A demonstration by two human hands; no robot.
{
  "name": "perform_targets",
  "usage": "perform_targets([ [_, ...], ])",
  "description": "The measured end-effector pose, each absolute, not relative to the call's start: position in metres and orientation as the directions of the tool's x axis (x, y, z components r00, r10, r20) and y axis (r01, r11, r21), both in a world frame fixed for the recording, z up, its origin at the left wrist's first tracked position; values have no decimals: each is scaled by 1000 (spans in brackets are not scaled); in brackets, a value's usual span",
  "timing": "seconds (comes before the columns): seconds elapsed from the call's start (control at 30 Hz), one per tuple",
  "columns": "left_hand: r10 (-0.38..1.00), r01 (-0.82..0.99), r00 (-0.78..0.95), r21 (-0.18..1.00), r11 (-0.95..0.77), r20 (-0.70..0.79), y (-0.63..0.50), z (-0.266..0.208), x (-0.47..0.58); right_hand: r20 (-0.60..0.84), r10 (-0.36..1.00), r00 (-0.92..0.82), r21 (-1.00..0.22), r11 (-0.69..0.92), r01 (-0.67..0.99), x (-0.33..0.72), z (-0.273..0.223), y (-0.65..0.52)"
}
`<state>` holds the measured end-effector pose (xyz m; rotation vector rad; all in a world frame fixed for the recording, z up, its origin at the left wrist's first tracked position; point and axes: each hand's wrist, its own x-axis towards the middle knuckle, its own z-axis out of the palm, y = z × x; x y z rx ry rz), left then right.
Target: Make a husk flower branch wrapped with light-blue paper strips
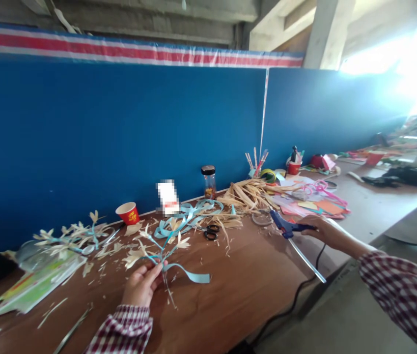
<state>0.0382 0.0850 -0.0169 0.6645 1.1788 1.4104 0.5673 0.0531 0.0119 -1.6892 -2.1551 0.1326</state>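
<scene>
My left hand (141, 284) pinches the stem of a small flower spray (162, 248) with pale husk-like petals and stems wrapped in light blue ribbon. A loose end of the blue ribbon (195, 278) trails to the right from the pinched spot. Over the table's right part, my right hand (320, 231) is closed on the handle of a blue hot glue gun (285, 225). A clear glue stick (308, 260) sticks out of the gun's back end, and the nozzle points up and left, apart from the flowers. Black-handled scissors (211, 232) lie between the two hands, farther back.
More finished-looking flowers (71, 238) lie at left beside a red paper cup (128, 213). A coil of blue ribbon (179, 219), dry husks (247, 194) and a black-lidded jar (209, 183) line the blue partition (120, 132). A black cord (296, 295) hangs over the front edge. Tweezers (73, 328) lie front left.
</scene>
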Motion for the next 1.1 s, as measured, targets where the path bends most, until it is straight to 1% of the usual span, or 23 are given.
perform_targets([
  [0.17,953,-388,-216,915,114,-211,84,-16,38,196,948,-251,-324,304,896,555,5,60],
  [0.53,959,-397,-203,912,103,-197,85,-20,37,150,958,-246,-302,281,911,550,3,62],
  [0.73,952,-383,-224,917,112,-209,85,-19,37,151,977,-150,-292,189,938,550,7,58],
  [0.93,943,-352,-245,927,129,-224,85,-17,38,173,985,-17,-276,65,959,551,31,77],
  [1.1,956,-350,-221,931,108,-194,88,-25,34,143,989,-38,-281,77,957,544,26,107],
])
